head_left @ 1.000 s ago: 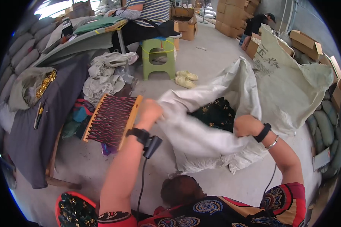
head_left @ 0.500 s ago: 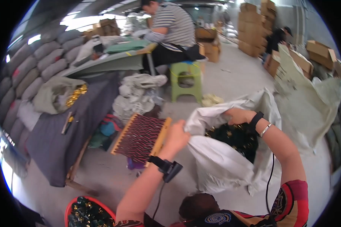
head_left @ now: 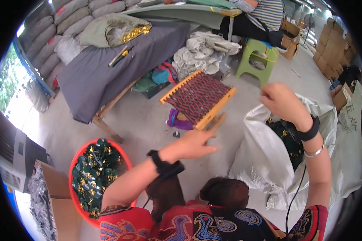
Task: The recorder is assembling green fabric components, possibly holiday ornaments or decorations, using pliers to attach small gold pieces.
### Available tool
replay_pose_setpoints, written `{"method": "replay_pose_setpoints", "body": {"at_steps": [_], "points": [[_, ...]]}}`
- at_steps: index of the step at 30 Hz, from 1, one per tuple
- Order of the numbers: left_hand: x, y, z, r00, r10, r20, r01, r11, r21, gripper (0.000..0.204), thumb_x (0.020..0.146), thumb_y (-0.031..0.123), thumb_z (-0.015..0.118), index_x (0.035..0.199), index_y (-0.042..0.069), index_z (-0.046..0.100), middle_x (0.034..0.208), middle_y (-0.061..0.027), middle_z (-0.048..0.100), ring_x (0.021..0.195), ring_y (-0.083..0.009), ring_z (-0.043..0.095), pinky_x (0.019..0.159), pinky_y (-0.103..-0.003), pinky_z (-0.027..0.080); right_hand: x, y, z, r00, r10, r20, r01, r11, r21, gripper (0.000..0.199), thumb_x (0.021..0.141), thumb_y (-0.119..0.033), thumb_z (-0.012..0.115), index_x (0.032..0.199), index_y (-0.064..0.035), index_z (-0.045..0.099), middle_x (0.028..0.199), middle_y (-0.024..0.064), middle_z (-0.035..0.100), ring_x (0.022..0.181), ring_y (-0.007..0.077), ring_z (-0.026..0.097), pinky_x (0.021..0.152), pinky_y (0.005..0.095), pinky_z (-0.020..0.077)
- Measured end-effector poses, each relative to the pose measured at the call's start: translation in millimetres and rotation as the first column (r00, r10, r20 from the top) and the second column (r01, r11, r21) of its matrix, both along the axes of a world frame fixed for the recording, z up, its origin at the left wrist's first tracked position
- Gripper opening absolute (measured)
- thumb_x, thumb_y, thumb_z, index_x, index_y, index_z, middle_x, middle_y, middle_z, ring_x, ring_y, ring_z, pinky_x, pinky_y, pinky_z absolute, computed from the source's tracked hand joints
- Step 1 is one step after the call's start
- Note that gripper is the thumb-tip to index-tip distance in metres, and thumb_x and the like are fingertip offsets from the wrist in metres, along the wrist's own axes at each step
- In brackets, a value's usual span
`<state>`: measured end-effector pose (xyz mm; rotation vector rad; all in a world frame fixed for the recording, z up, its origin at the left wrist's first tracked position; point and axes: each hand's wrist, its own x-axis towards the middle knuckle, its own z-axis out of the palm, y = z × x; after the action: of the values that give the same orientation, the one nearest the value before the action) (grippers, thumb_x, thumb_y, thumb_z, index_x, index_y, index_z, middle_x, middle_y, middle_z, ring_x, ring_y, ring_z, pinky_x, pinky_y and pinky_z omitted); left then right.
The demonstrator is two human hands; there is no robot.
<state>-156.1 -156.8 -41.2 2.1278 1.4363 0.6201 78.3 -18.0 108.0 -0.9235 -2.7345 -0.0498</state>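
White sack [head_left: 255, 154] gapes upward near the right grip [head_left: 284, 103], long axis unclear.

The left forearm [head_left: 128, 180] is angled upward and inward from the lower left; the left hand [head_left: 189, 145] is held back uppermost, its fingers [head_left: 207, 150] extended rightward, the thumb [head_left: 207, 135] parted from them. The right forearm [head_left: 320, 168] is raised steeply, and the right hand [head_left: 285, 102] is turned leftward, its fingers curled and partly hidden. Both hands are held well apart.
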Motion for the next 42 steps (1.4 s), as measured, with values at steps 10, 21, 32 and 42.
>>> {"method": "replay_pose_setpoints", "body": {"at_steps": [10,21,32,42], "points": [[-53.6,-192.6,-45.5,0.712,0.601,0.363,-0.586,0.794,-0.164,0.039,0.085,0.028,0.064,0.111,-0.002,0.059,0.094,-0.0180,0.062,0.088,-0.0299,0.061,0.078,-0.035,0.048,-205.9,-34.0,-92.6,0.948,0.119,0.295,0.002,0.925,-0.381,0.033,0.076,-0.030,0.066,0.078,0.0026,0.066,0.079,0.0216,0.065,0.079,0.0319,0.064,0.068,0.0406,0.0505],[-79.3,-250.8,-61.2,0.529,0.665,0.528,-0.660,0.713,-0.237,0.040,0.089,0.025,0.051,0.120,0.000,0.053,0.114,-0.0147,0.057,0.109,-0.0241,0.054,0.094,-0.033,0.040,-183.6,-42.7,-295.9,0.934,-0.216,0.286,0.125,0.944,0.305,0.050,0.085,-0.020,0.051,0.131,-0.0030,0.044,0.134,0.0221,0.044,0.122,0.0361,0.043,0.089,0.0660,0.0362],[-198.5,-73.1,-8.8,0.611,0.685,0.398,-0.497,0.722,-0.480,0.039,0.091,0.025,0.057,0.115,-0.005,0.057,0.093,-0.0117,0.063,0.080,-0.0183,0.062,0.070,-0.031,0.052,-160.6,-0.1,-295.6,0.796,-0.486,-0.360,0.359,0.859,-0.366,0.083,0.073,-0.025,0.072,0.136,0.0056,0.028,0.137,0.0368,0.027,0.130,0.0480,0.026,0.107,0.0512,0.0277],[-202.8,138.7,-101.7,0.351,0.863,0.363,-0.577,0.504,-0.642,0.064,0.088,0.039,0.058,0.131,-0.006,0.042,0.122,-0.0207,0.049,0.095,-0.0359,0.060,0.071,-0.041,0.056,-163.3,-19.8,-309.5,0.884,-0.426,-0.194,0.395,0.901,-0.180,0.089,0.078,-0.038,0.068,0.137,0.0124,0.024,0.140,0.0443,0.009,0.132,0.0573,0.013,0.104,0.0509,0.0335]]}}
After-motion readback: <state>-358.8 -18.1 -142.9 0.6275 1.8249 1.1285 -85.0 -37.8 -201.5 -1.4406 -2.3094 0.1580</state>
